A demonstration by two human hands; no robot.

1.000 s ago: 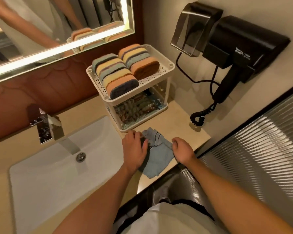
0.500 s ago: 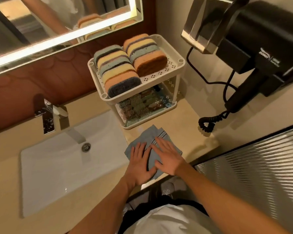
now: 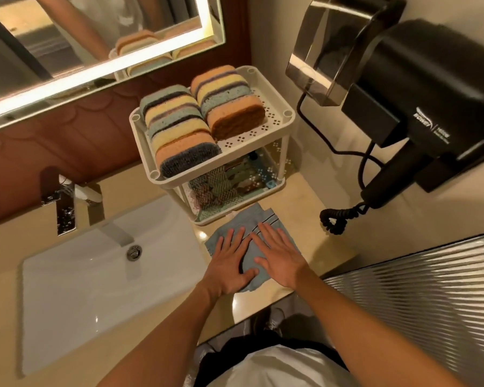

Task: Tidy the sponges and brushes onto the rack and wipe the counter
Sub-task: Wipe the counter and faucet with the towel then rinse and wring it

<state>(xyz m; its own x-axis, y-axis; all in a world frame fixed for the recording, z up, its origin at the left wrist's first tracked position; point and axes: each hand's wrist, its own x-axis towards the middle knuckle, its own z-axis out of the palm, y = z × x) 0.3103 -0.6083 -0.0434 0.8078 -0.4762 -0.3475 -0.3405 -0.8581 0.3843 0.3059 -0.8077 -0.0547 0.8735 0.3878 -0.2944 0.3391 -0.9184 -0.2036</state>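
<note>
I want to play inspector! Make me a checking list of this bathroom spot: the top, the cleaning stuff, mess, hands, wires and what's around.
Surface: beige counter, blue cloth spread flat before the rack.
Job's things: sponges in two rows on the top shelf; scrubbing items on the lower shelf, kinds unclear.
Clutter: nothing seen.
Hands: left hand and right hand flat on the cloth, fingers straight.
Cables: black coiled cord reaches the counter by the wall.
Surroundings: hair dryer on wall, sink, faucet, mirror.

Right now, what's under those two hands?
A blue cloth, pressed flat on the counter by the left hand and right hand. The cloth's middle is hidden beneath the palms.
</note>
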